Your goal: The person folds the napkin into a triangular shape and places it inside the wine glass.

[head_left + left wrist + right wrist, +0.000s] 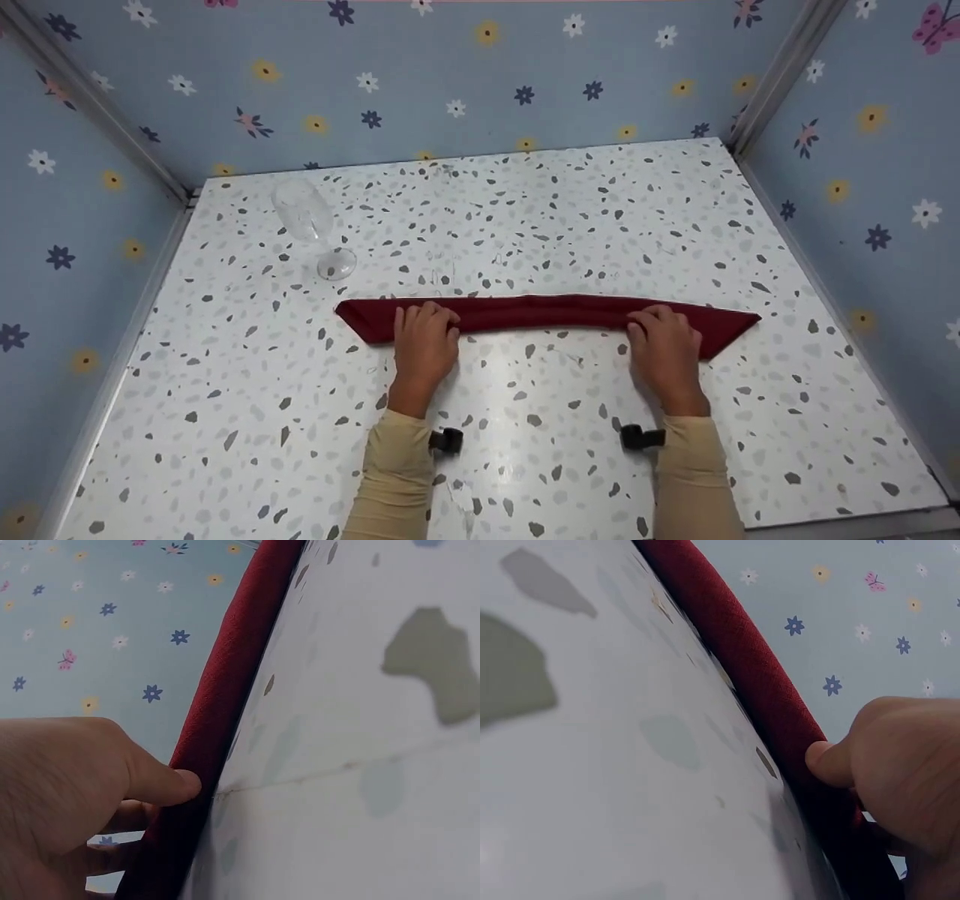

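Note:
A dark red cloth napkin (540, 311), folded into a long narrow band with slanted pointed ends, lies across the table. My left hand (427, 334) grips it near its left end; in the left wrist view the thumb (184, 786) presses its near edge, with the fingers curled over the far side. Towards the other end, my right hand (666, 341) holds the band in the same way, its thumb (829, 761) against the rounded near edge in the right wrist view. Between the hands the band bows slightly away from me.
A clear stemmed glass (304, 214) stands on its foot behind the napkin's left end. The white speckled table (525, 420) is bounded by flower-patterned panels (420, 67) at the back and both sides. Black camera mounts (448, 441) stick out from both wrists.

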`<action>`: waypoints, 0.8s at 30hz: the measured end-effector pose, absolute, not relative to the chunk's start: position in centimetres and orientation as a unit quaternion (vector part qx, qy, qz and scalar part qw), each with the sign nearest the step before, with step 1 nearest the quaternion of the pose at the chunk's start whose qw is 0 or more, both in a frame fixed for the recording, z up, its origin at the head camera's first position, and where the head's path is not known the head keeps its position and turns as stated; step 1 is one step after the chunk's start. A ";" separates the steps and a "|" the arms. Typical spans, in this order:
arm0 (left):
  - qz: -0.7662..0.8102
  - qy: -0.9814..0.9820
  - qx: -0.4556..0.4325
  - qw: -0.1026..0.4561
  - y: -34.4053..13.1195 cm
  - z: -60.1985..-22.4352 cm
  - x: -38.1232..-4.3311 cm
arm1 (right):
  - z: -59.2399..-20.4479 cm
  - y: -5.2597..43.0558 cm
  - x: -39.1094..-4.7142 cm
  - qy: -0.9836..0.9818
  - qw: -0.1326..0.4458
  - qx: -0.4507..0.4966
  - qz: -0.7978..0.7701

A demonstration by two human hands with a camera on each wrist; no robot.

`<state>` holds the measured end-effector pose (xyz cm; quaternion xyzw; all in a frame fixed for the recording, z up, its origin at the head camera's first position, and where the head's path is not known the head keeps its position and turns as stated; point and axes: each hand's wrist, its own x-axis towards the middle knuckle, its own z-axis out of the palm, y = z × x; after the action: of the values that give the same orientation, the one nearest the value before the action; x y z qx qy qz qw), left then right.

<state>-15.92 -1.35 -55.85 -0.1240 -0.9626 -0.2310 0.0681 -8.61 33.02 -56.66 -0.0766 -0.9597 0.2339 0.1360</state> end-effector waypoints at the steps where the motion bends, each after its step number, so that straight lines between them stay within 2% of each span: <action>1: -0.230 -0.962 -0.125 0.071 -1.4 -55.8 -15.9 | -56.6 33.0 -8.6 -0.960 0.135 -0.078 0.233; 7: -0.218 -0.965 -0.119 0.089 -1.4 -55.8 -15.8 | -56.5 33.0 -8.5 -0.961 0.120 -0.093 0.233; 24: -0.258 -0.959 -0.091 0.076 -1.8 -56.0 -16.0 | -56.4 33.3 -8.7 -0.948 0.126 -0.127 0.262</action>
<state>-16.01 -1.84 -56.02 -0.0912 -0.9588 -0.2582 0.0758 -8.75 33.27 -56.42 -0.1272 -0.9482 0.2624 0.1260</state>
